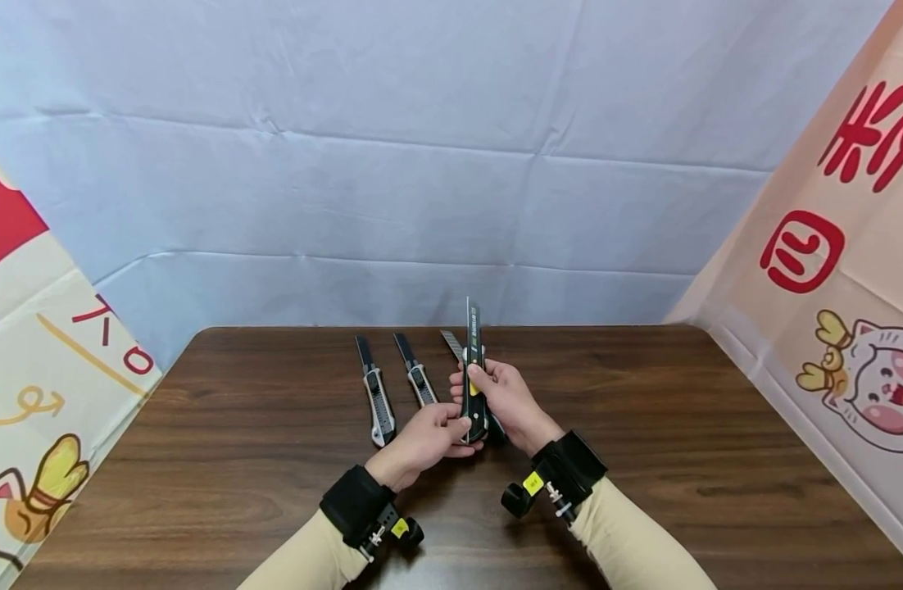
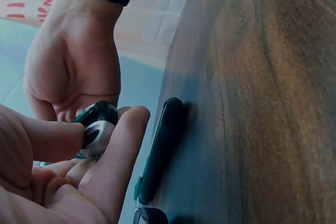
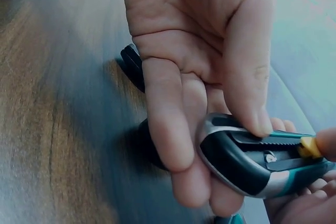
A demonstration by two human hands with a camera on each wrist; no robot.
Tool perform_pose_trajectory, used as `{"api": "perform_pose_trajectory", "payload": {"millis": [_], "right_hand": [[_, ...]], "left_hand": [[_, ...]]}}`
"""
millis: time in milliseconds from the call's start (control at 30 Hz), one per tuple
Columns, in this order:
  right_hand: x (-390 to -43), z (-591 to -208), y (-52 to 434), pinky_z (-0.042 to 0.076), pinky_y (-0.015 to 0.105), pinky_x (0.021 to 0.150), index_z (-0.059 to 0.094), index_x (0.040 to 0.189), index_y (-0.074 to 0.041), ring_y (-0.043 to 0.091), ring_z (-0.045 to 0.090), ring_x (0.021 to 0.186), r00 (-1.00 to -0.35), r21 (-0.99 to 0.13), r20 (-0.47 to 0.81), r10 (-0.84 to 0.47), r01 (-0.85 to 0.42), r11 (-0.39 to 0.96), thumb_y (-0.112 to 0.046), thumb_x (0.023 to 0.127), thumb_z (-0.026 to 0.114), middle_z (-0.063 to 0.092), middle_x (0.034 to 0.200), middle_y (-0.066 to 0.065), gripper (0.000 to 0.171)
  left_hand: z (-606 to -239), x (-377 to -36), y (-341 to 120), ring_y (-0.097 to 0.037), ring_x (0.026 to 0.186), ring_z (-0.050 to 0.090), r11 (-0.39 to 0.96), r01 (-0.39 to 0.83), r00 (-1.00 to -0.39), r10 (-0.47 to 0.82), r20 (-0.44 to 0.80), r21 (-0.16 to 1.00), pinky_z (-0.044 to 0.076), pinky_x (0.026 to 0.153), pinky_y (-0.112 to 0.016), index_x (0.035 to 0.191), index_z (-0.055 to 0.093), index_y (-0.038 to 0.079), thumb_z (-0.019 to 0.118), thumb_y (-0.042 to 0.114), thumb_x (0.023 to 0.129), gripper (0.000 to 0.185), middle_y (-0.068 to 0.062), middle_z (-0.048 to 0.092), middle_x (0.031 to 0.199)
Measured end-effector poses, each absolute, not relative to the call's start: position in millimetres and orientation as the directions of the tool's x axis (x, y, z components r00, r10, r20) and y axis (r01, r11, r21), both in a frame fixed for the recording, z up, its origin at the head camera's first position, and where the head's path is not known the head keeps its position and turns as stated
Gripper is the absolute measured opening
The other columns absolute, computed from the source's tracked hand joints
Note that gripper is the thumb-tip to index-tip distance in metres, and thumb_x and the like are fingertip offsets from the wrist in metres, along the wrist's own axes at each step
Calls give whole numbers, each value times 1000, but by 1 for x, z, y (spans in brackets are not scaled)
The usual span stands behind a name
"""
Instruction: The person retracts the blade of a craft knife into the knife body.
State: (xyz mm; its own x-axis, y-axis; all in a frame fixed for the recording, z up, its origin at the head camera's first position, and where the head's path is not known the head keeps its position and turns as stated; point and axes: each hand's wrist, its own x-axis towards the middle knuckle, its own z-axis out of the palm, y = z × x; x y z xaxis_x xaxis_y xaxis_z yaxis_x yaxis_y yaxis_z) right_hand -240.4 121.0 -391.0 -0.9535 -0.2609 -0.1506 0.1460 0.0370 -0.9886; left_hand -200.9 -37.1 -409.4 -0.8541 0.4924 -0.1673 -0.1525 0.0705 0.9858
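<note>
A pale blue creased cloth backdrop (image 1: 422, 164) fills the upper part of the head view, with printed cartoon sheets hanging at the left edge (image 1: 31, 393) and the right edge (image 1: 835, 270). Below it a dark brown wooden table (image 1: 680, 459) takes up the lower half of the frame. At the table's centre, the right hand (image 1: 506, 401) wraps its fingers round a green-and-black utility knife (image 1: 473, 369) held upright, thumb on the yellow slider, the blade tip pointing toward the top of the frame. The left hand (image 1: 425, 438) pinches the knife's lower end between thumb and fingers. Left of the hands, two grey-and-black utility knives lie flat on the table, one further left (image 1: 378, 401) and one just beside the hands (image 1: 416, 373). A further blade (image 1: 451, 342) shows behind the held knife. The right wrist view alone shows the serrated track and yellow slider (image 3: 308, 147) close up, low right in its frame. The left wrist view alone shows the knife's rounded butt end (image 2: 97, 124) between the left thumb and forefinger, and another dark knife (image 2: 163, 150) lying on the table at centre.
</note>
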Motion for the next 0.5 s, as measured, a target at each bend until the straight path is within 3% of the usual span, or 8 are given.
{"api": "perform_pose_trajectory", "payload": {"millis": [500], "right_hand": [[-240, -390, 121, 55, 33, 97, 47, 134, 3, 15, 68, 100, -950, -991, -137, -282, 132, 36, -17, 107, 39, 58, 131, 27, 35]], "left_hand": [[-410, -201, -38, -26, 107, 67, 84, -158, -858, 481, -179, 984, 58, 91, -33, 136, 47, -10, 41, 8, 105, 37, -22, 63, 121]]}}
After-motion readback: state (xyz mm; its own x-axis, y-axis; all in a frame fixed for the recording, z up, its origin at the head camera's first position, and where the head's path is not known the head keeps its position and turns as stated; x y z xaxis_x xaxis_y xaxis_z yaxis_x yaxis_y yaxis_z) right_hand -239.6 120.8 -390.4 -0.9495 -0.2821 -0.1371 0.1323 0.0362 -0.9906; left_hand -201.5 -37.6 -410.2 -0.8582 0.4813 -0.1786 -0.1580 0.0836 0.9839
